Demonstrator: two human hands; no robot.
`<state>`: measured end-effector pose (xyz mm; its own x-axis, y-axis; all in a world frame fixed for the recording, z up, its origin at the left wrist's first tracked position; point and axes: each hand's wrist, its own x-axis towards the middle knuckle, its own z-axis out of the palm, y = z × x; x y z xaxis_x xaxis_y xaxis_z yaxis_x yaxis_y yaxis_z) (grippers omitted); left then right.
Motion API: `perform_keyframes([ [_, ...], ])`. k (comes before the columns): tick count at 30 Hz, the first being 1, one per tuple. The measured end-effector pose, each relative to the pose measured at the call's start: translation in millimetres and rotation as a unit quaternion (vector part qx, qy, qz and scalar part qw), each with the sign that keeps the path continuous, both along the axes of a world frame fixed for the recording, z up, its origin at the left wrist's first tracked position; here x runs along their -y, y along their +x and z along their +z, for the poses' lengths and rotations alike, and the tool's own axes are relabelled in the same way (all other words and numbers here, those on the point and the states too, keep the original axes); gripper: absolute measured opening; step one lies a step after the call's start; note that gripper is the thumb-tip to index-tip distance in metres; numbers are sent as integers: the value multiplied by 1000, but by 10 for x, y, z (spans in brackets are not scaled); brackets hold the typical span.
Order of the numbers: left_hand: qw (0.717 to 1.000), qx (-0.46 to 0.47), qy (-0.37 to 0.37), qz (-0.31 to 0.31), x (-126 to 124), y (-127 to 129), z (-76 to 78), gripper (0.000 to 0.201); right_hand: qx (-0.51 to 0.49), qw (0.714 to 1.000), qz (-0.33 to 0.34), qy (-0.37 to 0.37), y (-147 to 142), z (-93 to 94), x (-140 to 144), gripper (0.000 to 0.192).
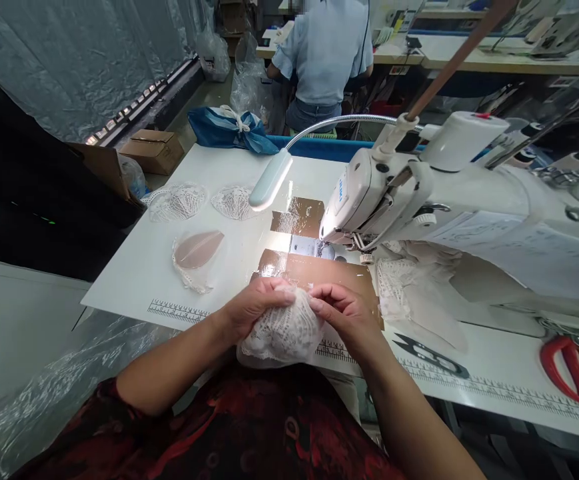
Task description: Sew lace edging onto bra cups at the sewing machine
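Note:
A white lace bra cup (284, 330) hangs over the table's front edge, held up between both hands. My left hand (262, 303) pinches its upper left edge, thumb on top. At the upper right edge, the thumb and forefinger of my right hand (339, 310) are pressed together on the lace. Just beyond my hands, the sewing machine (356, 193) has its needle area over a metal plate (304, 245), lit by a lamp (272, 180). Brown tape (336, 273) covers the table in front of that plate.
Left on the white table lie two lace pieces (178, 201) (234, 201) and a beige cup (199, 250) with lace trim. More lace and beige fabric (409, 293), black thread snips (432, 355) and red-handled scissors (566, 370) are on the right. A person (322, 53) sits beyond.

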<state>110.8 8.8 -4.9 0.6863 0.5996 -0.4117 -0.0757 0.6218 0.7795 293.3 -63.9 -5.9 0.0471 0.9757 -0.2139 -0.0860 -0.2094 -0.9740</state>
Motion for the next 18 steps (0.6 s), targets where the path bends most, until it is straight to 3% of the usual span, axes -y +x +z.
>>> perform_keyframes([
  [2,993,-41,95,65,-157,-104,102,37,24,999,-33,16,136,-31,15,27],
  [3,976,-79,178,102,-253,-156,162,33,44,997,-54,23,212,-40,30,27],
  [4,942,-131,281,132,-352,-191,218,29,67,995,-73,29,288,-43,46,26],
  [6,836,-234,474,150,-530,-166,274,25,120,988,-93,38,423,-32,64,25],
  [8,732,-296,606,96,-641,12,219,24,181,979,-79,51,517,-2,41,23],
  [10,675,-319,665,3,-660,301,61,19,255,964,-43,68,565,34,-33,22],
  [11,660,-339,669,-41,-632,455,-38,18,292,954,-20,72,572,49,-85,21],
  [14,656,-341,667,-93,-448,805,-288,21,389,918,42,61,538,57,-258,25],
  [16,650,-340,671,-111,-317,877,-342,21,446,891,65,62,483,25,-349,30],
  [18,635,-344,678,-139,-253,835,-298,22,499,859,85,77,417,-31,-398,33],
])
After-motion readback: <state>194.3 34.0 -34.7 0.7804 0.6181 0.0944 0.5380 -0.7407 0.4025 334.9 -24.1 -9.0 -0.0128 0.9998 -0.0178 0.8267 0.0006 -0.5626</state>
